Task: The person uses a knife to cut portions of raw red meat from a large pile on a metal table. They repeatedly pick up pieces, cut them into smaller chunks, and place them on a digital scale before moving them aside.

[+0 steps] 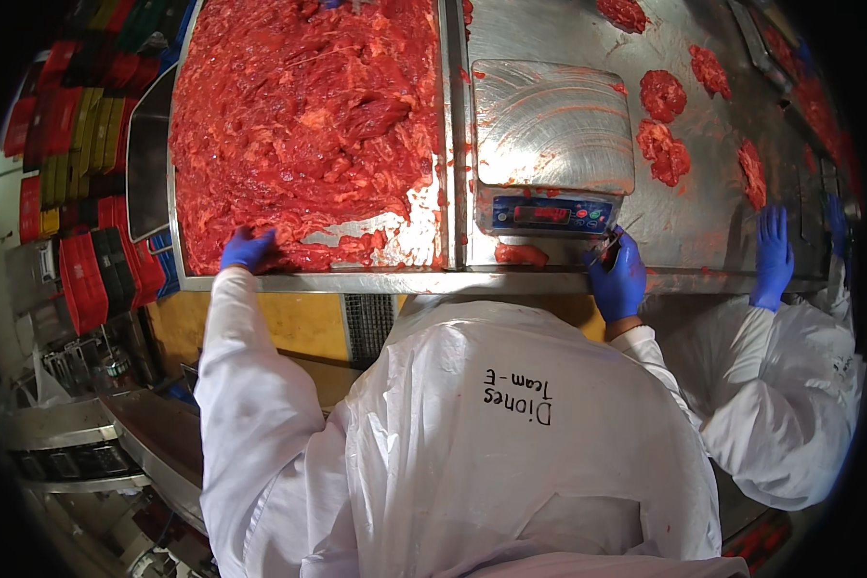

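Observation:
My left hand, in a blue glove, has its fingers curled into the raw red meat that fills a steel tray on the left. My right hand, also blue-gloved, is closed on a small metal tool, perhaps a knife, just beside the display of a steel weighing scale. A piece of meat lies below the scale. Several portions of meat rest on the steel table to the right of the scale.
A co-worker in white stands at my right, a blue-gloved hand on the table. Another blue glove shows beyond. Stacked red, yellow and black crates and a dark bin are at the left; steel equipment sits lower left.

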